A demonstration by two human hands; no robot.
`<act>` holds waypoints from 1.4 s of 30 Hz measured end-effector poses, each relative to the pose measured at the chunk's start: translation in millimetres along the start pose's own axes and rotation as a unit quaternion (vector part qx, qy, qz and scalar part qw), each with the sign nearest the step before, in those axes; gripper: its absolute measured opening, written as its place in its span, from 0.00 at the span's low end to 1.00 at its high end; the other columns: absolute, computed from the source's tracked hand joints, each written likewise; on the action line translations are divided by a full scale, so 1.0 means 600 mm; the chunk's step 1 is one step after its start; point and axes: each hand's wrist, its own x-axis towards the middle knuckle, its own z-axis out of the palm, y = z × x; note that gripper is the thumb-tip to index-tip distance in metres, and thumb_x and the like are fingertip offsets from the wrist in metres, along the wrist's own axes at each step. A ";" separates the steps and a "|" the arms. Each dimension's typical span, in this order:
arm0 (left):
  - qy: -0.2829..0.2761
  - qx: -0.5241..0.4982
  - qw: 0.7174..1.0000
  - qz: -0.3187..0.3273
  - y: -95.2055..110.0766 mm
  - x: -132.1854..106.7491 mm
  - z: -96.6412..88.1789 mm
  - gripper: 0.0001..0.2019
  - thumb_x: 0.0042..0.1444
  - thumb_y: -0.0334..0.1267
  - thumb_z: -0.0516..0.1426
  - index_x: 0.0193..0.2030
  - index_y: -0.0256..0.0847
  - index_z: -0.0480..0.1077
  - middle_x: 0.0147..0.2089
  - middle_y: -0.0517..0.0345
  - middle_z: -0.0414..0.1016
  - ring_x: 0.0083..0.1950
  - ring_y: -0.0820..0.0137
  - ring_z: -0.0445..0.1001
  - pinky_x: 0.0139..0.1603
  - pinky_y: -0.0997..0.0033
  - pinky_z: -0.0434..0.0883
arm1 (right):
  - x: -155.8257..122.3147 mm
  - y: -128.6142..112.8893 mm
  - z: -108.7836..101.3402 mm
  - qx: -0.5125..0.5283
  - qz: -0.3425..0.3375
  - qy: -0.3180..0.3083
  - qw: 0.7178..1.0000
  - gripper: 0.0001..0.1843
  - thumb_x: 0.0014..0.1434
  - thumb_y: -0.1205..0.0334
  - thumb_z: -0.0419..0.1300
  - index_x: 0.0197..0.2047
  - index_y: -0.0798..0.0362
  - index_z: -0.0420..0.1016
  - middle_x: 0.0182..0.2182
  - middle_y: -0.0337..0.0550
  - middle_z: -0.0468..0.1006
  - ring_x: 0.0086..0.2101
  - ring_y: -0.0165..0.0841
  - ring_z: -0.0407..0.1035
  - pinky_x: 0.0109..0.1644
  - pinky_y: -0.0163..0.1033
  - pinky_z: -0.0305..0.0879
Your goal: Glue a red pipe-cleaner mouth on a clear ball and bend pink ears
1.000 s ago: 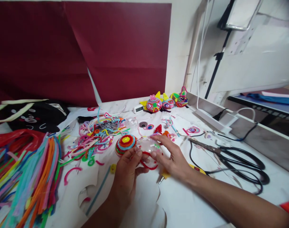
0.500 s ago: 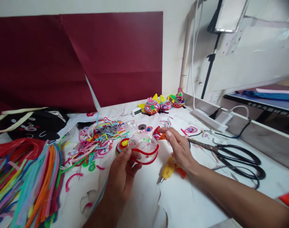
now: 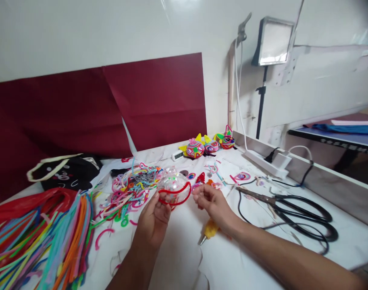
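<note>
My left hand [image 3: 153, 221] is closed on a clear plastic ball [image 3: 172, 181] and the red pipe cleaner [image 3: 186, 192] that curves in a loop along its near side. Small green and pink dots show on the ball's surface. My right hand [image 3: 212, 203] is just right of the loop, fingertips pinched together; whether something thin is between them is too small to tell. A yellow-bodied glue gun [image 3: 210, 229] with a metal nozzle lies on the table under my right hand, partly hidden by it.
Pipe cleaners in many colours [image 3: 65, 237] lie at the left, beside a black bag [image 3: 65, 173]. A heap of coiled scraps [image 3: 135, 183] is behind my left hand. Large black scissors [image 3: 304, 209] lie right, near a power strip [image 3: 267, 163]. Several decorated figures [image 3: 195, 148] stand behind.
The view has tilted upward. My right hand has moved down beside the loop, its fingers now pinched. My left hand has turned the ball, and its coloured coiled end no longer shows.
</note>
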 end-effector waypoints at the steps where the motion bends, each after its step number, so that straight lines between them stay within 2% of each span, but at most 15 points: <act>1: -0.006 0.008 1.000 0.001 -0.001 0.002 0.000 0.12 0.62 0.24 0.50 0.31 0.33 0.71 0.25 0.59 0.75 0.25 0.78 0.76 0.23 0.85 0.74 | 0.000 -0.001 0.000 0.000 -0.003 0.001 1.000 0.11 0.58 0.54 0.57 0.34 0.53 0.71 0.20 0.35 0.69 0.22 0.29 0.65 0.26 0.34 0.65; 3: -0.020 0.027 0.999 0.006 -0.001 0.004 0.001 0.09 0.60 0.24 0.52 0.31 0.33 0.71 0.25 0.58 0.75 0.25 0.78 0.75 0.23 0.85 0.74 | 0.000 -0.006 -0.004 -0.010 -0.015 0.014 1.000 0.10 0.59 0.54 0.57 0.35 0.53 0.71 0.24 0.37 0.72 0.25 0.30 0.66 0.28 0.36 0.65; 5: -0.038 0.048 0.998 0.019 -0.001 0.004 0.004 0.06 0.58 0.25 0.55 0.32 0.34 0.71 0.26 0.59 0.75 0.26 0.77 0.76 0.24 0.85 0.73 | -0.001 -0.016 -0.011 -0.029 -0.037 0.031 0.998 0.09 0.59 0.55 0.58 0.37 0.52 0.72 0.29 0.41 0.74 0.30 0.33 0.68 0.35 0.39 0.66; 7: -0.061 0.074 0.995 0.036 -0.001 0.003 0.009 0.02 0.55 0.28 0.59 0.32 0.35 0.71 0.27 0.58 0.76 0.27 0.76 0.76 0.25 0.84 0.72 | -0.002 -0.027 -0.018 -0.068 -0.098 0.046 0.992 0.07 0.59 0.58 0.59 0.39 0.50 0.73 0.35 0.43 0.74 0.37 0.36 0.68 0.43 0.43 0.66; 11: -0.101 0.137 0.983 0.067 -0.004 -0.001 0.021 0.11 0.47 0.33 0.66 0.37 0.37 0.70 0.28 0.58 0.77 0.28 0.73 0.76 0.26 0.81 0.72 | -0.006 -0.041 -0.024 -0.178 -0.261 0.060 0.947 0.11 0.60 0.63 0.60 0.47 0.49 0.71 0.44 0.48 0.72 0.47 0.39 0.66 0.50 0.48 0.64; 15: -0.119 0.190 0.971 0.088 -0.016 -0.001 0.027 0.19 0.47 0.35 0.67 0.43 0.38 0.66 0.28 0.60 0.78 0.26 0.73 0.76 0.28 0.78 0.72 | -0.008 -0.041 -0.023 -0.242 -0.314 0.047 0.917 0.14 0.61 0.65 0.59 0.51 0.48 0.70 0.46 0.49 0.72 0.47 0.40 0.66 0.51 0.50 0.64; 21: -0.147 0.282 0.941 0.117 -0.030 0.001 0.038 0.19 0.48 0.40 0.65 0.43 0.38 0.64 0.27 0.61 0.78 0.23 0.75 0.74 0.27 0.78 0.71 | -0.005 -0.031 -0.023 -0.238 -0.317 0.062 0.916 0.10 0.61 0.67 0.59 0.47 0.51 0.72 0.43 0.49 0.72 0.44 0.39 0.66 0.46 0.48 0.65; 30: -0.170 0.316 0.928 0.104 -0.033 0.008 0.050 0.16 0.49 0.40 0.64 0.41 0.38 0.64 0.27 0.62 0.77 0.25 0.77 0.72 0.28 0.79 0.71 | 0.005 -0.032 -0.027 -0.191 -0.252 0.078 0.945 0.04 0.59 0.69 0.61 0.39 0.52 0.73 0.37 0.45 0.69 0.40 0.37 0.65 0.42 0.44 0.64; 42: -0.186 0.348 0.912 0.113 -0.040 0.015 0.046 0.16 0.51 0.42 0.62 0.42 0.38 0.65 0.28 0.62 0.74 0.28 0.74 0.73 0.27 0.77 0.73 | 0.009 -0.023 -0.026 -0.168 -0.220 0.089 0.957 0.06 0.57 0.70 0.63 0.35 0.51 0.72 0.35 0.42 0.69 0.40 0.35 0.65 0.44 0.42 0.63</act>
